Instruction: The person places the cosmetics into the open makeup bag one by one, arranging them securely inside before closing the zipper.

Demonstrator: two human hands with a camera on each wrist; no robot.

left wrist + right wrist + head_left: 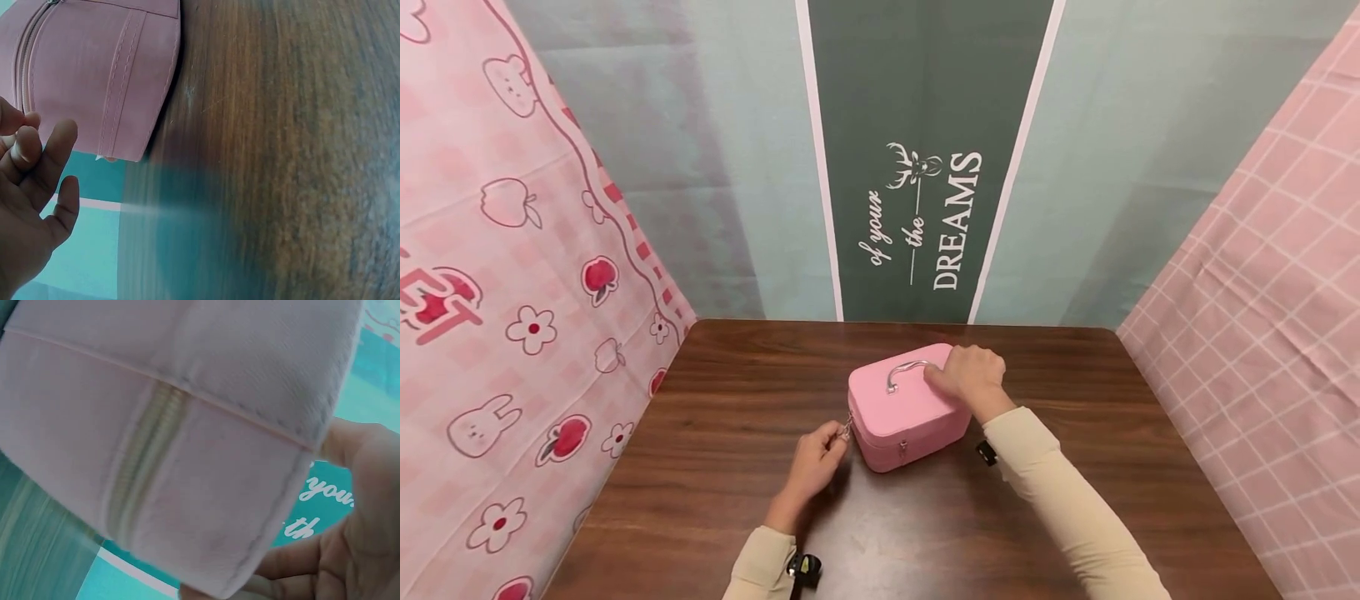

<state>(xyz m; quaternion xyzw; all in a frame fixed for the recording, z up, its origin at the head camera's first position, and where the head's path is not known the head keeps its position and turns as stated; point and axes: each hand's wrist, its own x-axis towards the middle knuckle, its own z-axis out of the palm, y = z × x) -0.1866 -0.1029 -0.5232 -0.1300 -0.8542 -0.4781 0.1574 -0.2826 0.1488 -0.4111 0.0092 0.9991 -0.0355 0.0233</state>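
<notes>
A pink zippered case (910,404) with a silver carrying handle (910,367) on its lid stands on the table. At its left end, the thumb and forefinger of my left hand (816,458) pinch a metal zipper pull (847,427). The left wrist view shows this hand (37,187) beside the zipper (26,56), its other fingers loosely bent. My right hand (973,375) grips the case's far right corner, thumb on the lid. In the right wrist view, that hand's fingers (294,565) go behind the case, partly hidden, near another stretch of zipper (147,465).
The brown wooden table (722,433) extends around the case. A green and grey cloth (917,100) with white lettering hangs behind it. Pink patterned cloths hang on the left (497,275) and right (1277,275).
</notes>
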